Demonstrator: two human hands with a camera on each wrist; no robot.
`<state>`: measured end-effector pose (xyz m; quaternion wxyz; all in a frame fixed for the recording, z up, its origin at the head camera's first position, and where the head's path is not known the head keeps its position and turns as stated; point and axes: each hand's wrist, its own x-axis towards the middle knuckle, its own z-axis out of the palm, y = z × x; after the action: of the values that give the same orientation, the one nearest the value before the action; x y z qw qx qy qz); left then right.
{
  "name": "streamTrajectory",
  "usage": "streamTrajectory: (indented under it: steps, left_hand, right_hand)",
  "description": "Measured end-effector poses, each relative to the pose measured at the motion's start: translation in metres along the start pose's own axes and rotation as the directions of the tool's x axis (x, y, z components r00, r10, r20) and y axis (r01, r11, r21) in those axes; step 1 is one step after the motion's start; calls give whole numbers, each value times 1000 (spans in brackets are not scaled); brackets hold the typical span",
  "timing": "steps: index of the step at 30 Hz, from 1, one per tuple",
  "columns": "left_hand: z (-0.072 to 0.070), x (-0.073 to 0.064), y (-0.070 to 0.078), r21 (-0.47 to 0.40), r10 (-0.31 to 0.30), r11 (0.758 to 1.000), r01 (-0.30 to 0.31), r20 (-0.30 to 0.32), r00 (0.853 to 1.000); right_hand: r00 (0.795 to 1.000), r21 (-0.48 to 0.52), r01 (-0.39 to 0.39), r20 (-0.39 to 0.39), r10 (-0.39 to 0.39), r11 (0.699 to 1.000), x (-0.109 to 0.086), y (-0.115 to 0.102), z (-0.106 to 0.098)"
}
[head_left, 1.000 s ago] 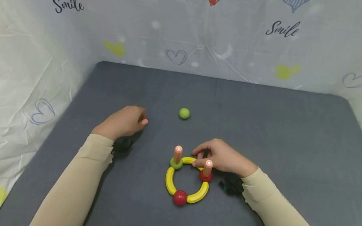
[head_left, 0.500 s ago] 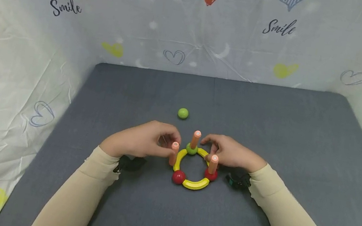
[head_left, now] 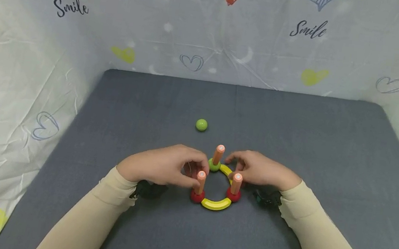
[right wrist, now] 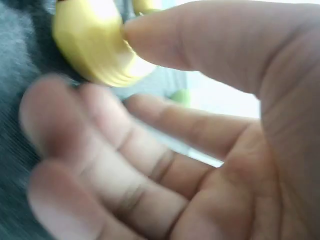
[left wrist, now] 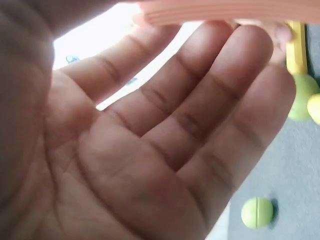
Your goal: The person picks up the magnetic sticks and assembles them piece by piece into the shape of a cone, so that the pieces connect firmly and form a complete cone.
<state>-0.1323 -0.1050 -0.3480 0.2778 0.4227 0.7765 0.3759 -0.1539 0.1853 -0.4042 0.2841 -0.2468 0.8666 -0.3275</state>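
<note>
A ring of curved yellow pieces [head_left: 216,204] joined by balls lies between the hands. An orange peg [head_left: 219,153] stands in its green ball [head_left: 214,165], another orange peg [head_left: 236,183] in the right-hand red ball [head_left: 233,195]. My left hand [head_left: 168,165] pinches a third ribbed orange peg [left wrist: 235,12], upright at the left-hand red ball [head_left: 197,196]; that hand hides the ring's left yellow piece. My right hand [head_left: 263,169] is at the ring's right side, thumb against a yellow piece [right wrist: 90,40], other fingers relaxed and apart from it.
A loose green ball [head_left: 201,125] lies behind the ring on the dark grey cloth-covered table [head_left: 299,125]. A white printed curtain [head_left: 258,35] rises at the table's back edge and along the sides.
The ring has turned and shifted slightly right. My left hand has come in from the left with an orange peg, now at the left-hand red ball. My right hand stays beside the ring.
</note>
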Motion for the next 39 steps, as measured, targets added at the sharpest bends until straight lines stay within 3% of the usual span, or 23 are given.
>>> streamTrajectory:
  steps: [4, 7, 10, 13, 16, 22, 25, 28, 32, 36, 39]
  left_hand:
    - [-16, -1, -15, -62, -86, 994, 88, 33, 996]
    - [-30, -2, -32, -32, -189, 982, 187, -47, 981]
    - [-40, 6, -49, 44, -280, 955, 294, -201, 939]
    - [-42, 22, -65, 119, -316, 922, 369, -322, 893]
    - [-40, 39, -79, 207, -310, 889, 408, -382, 871]
    - [-30, 55, -92, 371, -311, 808, 458, -391, 866]
    - [-26, 57, -89, 418, -299, 787, 453, -384, 874]
    - [-24, 57, -79, 418, -273, 804, 423, -373, 887]
    - [-26, 52, -49, 368, -189, 872, 323, -356, 915]
    - [-24, 42, -9, 308, -27, 941, 139, -342, 939]
    - [-17, 36, 15, 274, 105, 961, -21, -294, 950]
  right_hand:
    - [999, -68, -31, -14, 30, 997, -15, -9, -15]
    - [998, -71, -42, -39, 40, 997, -28, -15, -25]
    - [998, -17, -20, -63, 19, 1000, -38, -18, -31]
    - [998, 64, 25, -56, -22, 998, -47, -19, -32]
    - [998, 119, 63, -26, -60, 991, -52, -20, -29]
    - [985, 187, 157, 36, -166, 970, -54, -24, -18]
    - [980, 219, 189, 26, -200, 957, -53, -25, -14]
    - [979, 243, 192, 12, -201, 951, -52, -26, -12]
    - [983, 246, 175, 2, -181, 953, -52, -27, -11]
    - [983, 228, 178, 2, -183, 957, -50, -29, -11]
    - [980, 216, 194, 6, -200, 957, -48, -30, -12]
